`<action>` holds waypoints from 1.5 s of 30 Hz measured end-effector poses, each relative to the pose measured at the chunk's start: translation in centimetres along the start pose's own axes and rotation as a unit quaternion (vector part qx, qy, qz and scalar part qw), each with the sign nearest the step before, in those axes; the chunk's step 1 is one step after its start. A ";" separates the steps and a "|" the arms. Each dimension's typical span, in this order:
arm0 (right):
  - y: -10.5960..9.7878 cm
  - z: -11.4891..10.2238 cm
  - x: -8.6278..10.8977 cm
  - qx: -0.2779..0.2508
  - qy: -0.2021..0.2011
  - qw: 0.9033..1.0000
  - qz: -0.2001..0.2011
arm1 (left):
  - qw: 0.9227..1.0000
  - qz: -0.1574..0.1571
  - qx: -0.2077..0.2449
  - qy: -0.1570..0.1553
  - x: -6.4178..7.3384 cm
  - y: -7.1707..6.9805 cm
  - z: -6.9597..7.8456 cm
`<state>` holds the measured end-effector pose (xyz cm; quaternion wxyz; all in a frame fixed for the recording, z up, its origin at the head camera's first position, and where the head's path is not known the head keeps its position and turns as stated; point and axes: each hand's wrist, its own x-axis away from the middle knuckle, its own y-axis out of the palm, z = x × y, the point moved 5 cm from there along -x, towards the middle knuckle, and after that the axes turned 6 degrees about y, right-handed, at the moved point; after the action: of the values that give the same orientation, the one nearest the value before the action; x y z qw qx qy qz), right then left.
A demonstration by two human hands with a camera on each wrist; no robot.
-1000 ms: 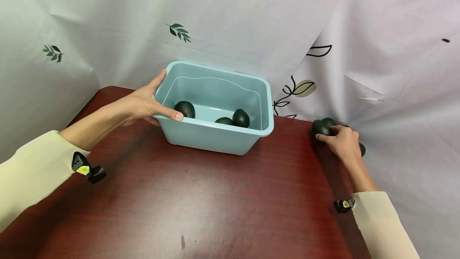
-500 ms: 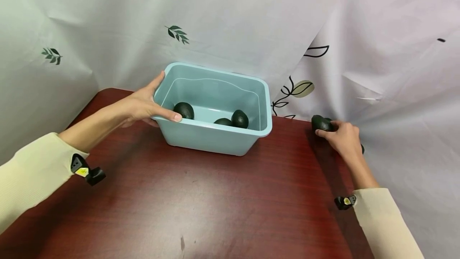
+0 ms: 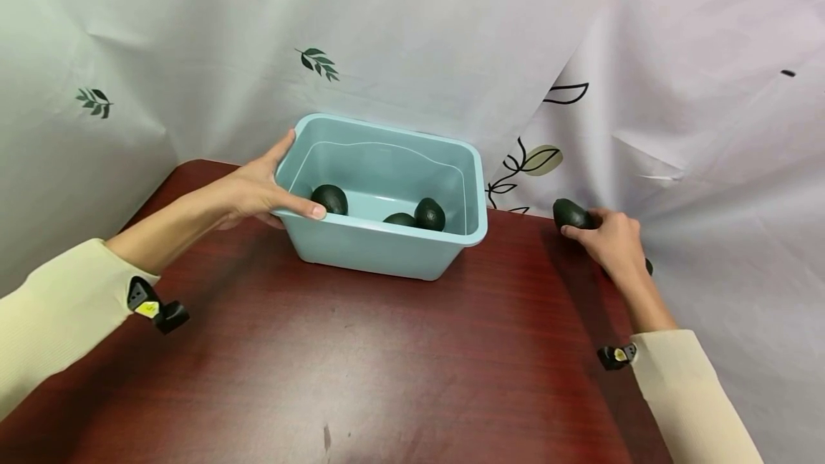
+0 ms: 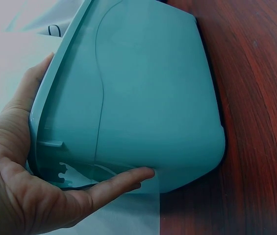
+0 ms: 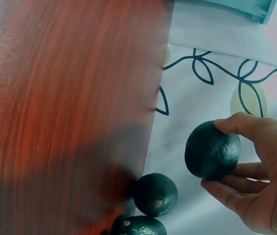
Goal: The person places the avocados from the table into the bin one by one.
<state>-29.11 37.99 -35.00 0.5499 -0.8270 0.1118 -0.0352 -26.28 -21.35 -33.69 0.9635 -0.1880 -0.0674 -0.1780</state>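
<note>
My right hand [image 3: 615,242] pinches a dark green avocado [image 5: 209,152] between thumb and fingers, held up off the table at its right edge. Two more avocados lie below it in the right wrist view, the nearer one [image 5: 155,195] beside the other [image 5: 139,226]. In the head view my right hand mostly covers these. At the back of the table stands a light blue plastic tub [image 3: 367,245]. My left hand [image 3: 254,185] grips its left corner, thumb along the front rim and other fingers at the outside. Inside lie three avocados, one at the left [image 3: 330,199] and two at the right [image 3: 430,214].
The dark red wooden table [image 3: 361,349] runs from the front to the cloth backdrop [image 3: 412,34], which hangs right behind the tub and along the table's right side. Leaf patterns are printed on the cloth.
My right hand has lifted one avocado away from the others at the right edge, moving slightly up and left. The left hand and the tub have stayed in place.
</note>
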 end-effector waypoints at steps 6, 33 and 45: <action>-0.1 -0.8 0.0 -0.006 -0.014 1.000 0.006 | 1.000 0.000 0.004 -0.002 -0.1 0.0 -0.1; -0.4 -4.0 -0.3 -0.025 -0.031 0.999 0.004 | 1.000 0.001 -0.004 -0.007 -0.1 0.0 -0.1; -0.6 -5.9 -0.2 -0.033 -0.056 0.998 0.021 | 1.000 -0.001 0.001 -0.009 -0.1 0.0 -0.1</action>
<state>-30.30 32.94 -32.15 0.5285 -0.8427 0.0995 0.0270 -26.38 -21.40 -33.82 0.9628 -0.1890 -0.0765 -0.1775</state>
